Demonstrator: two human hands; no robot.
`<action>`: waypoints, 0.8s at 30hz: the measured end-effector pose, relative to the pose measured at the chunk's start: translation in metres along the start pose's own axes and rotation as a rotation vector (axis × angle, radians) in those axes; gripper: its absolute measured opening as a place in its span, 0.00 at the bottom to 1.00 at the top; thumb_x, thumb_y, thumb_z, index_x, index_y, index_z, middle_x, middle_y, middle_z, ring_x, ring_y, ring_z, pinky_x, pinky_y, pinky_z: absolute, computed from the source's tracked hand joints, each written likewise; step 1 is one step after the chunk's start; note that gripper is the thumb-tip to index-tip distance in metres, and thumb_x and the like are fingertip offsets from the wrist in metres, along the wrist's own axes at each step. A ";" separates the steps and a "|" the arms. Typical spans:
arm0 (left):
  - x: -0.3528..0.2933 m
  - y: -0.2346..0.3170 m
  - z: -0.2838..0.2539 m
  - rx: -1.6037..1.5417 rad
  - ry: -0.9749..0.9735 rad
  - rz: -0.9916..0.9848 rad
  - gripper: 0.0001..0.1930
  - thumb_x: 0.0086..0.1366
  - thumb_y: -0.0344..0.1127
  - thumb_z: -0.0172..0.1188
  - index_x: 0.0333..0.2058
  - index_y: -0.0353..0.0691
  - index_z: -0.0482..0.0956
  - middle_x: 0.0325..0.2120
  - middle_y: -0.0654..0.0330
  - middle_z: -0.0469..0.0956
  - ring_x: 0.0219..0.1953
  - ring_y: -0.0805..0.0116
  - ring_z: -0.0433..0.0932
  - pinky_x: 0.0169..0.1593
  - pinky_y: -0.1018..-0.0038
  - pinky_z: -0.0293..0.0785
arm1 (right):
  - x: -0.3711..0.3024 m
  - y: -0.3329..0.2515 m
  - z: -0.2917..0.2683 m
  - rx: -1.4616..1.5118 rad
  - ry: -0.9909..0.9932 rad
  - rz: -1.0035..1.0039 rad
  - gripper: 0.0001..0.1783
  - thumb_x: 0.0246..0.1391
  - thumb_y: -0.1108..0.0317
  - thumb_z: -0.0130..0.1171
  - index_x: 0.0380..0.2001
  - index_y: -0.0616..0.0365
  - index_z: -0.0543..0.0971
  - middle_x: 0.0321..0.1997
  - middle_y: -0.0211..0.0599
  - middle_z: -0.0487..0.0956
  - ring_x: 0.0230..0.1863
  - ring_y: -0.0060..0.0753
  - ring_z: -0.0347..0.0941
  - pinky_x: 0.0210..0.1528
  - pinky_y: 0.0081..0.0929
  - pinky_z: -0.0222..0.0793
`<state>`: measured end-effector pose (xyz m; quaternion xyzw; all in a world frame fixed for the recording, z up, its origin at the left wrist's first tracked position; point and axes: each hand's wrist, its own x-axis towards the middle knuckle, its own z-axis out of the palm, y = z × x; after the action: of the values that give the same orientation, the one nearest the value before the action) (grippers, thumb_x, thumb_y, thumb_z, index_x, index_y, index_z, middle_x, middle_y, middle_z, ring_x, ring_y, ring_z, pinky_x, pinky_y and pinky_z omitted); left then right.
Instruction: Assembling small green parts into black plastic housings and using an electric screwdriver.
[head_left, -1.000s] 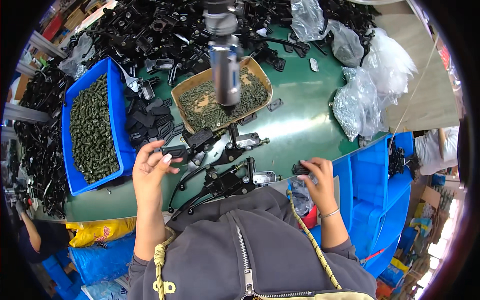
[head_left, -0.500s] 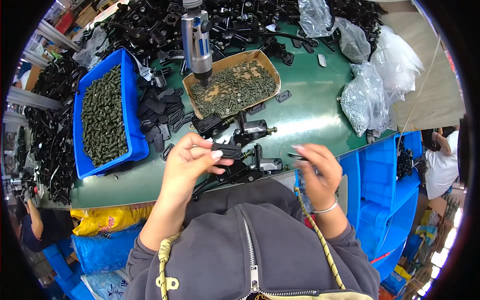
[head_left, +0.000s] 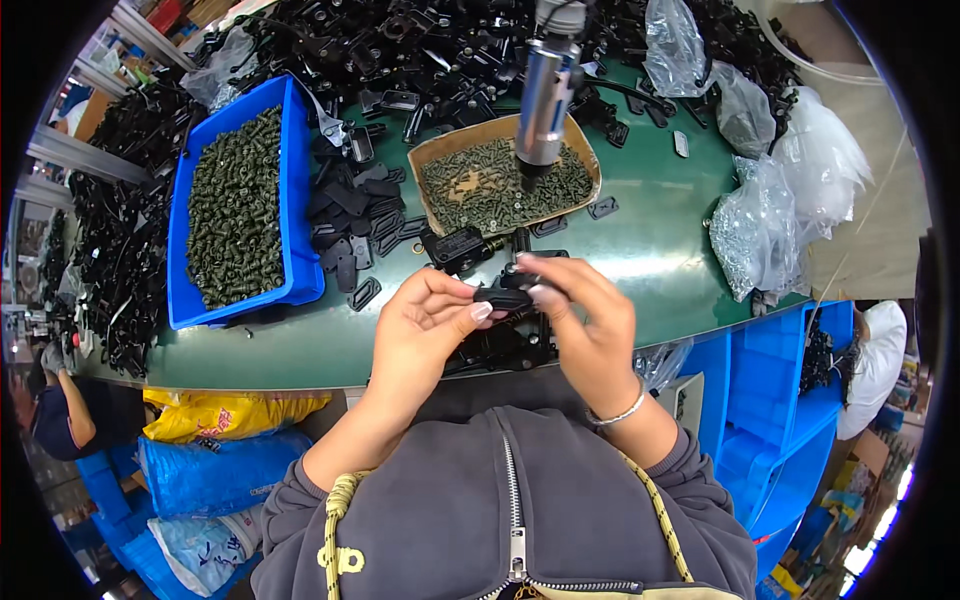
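In front of my chest, my left hand (head_left: pixel 425 330) pinches a small black rectangular piece (head_left: pixel 503 299) between thumb and fingers. My right hand (head_left: pixel 592 318) meets it from the other side, thumb and fingertips closed on a small dark piece against its right end. The fingers partly cover both, so I cannot tell how they fit together. Just beyond my hands lies a black metal assembly with a rectangular block (head_left: pixel 458 247), and more such assemblies are half hidden beneath them. A silver power screwdriver (head_left: pixel 545 105) hangs over a shallow cardboard tray (head_left: pixel 424 158) of small dark screws.
A blue bin (head_left: pixel 300 190) full of greenish spring-like parts stands at left. Flat black plates (head_left: pixel 350 200) lie beside it. Black parts (head_left: pixel 300 50) heap along the back. Plastic bags (head_left: pixel 750 230) of small metal parts sit at right, above blue crates (head_left: pixel 765 370).
My right hand has moved left and brought its small dark piece to the black piece in my left hand. The screwdriver has swung to the right over the tray, and the view has shifted.
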<state>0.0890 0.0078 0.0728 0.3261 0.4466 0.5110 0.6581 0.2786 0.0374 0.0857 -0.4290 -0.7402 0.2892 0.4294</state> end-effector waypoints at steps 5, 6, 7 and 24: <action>0.005 -0.011 -0.009 0.507 -0.104 0.479 0.09 0.60 0.17 0.62 0.38 0.32 0.75 0.40 0.53 0.80 0.42 0.67 0.80 0.47 0.75 0.77 | 0.001 0.000 -0.003 0.342 -0.163 0.324 0.15 0.62 0.75 0.55 0.50 0.62 0.80 0.43 0.37 0.78 0.34 0.21 0.76 0.32 0.18 0.71; 0.005 -0.009 -0.008 0.506 -0.104 0.478 0.09 0.60 0.17 0.62 0.38 0.32 0.75 0.40 0.53 0.80 0.42 0.67 0.80 0.47 0.75 0.77 | 0.001 0.000 -0.002 0.427 -0.253 0.346 0.15 0.65 0.73 0.53 0.52 0.63 0.80 0.42 0.35 0.77 0.32 0.18 0.75 0.30 0.17 0.70; 0.006 -0.008 -0.006 0.564 -0.059 0.546 0.09 0.59 0.18 0.63 0.37 0.33 0.77 0.39 0.54 0.79 0.42 0.67 0.80 0.46 0.74 0.76 | 0.001 -0.001 0.000 0.427 -0.254 0.347 0.15 0.65 0.73 0.53 0.52 0.63 0.80 0.42 0.35 0.77 0.32 0.18 0.75 0.30 0.17 0.70; -0.001 -0.001 0.006 -0.115 -0.047 0.045 0.08 0.63 0.21 0.63 0.40 0.32 0.75 0.38 0.58 0.75 0.40 0.71 0.78 0.45 0.77 0.77 | -0.002 0.001 0.000 0.421 -0.293 0.294 0.23 0.62 0.76 0.54 0.61 0.63 0.72 0.41 0.32 0.70 0.35 0.19 0.70 0.32 0.14 0.68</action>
<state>0.0946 0.0065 0.0749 0.3097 0.3933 0.5426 0.6745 0.2799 0.0366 0.0842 -0.3867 -0.6481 0.5543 0.3508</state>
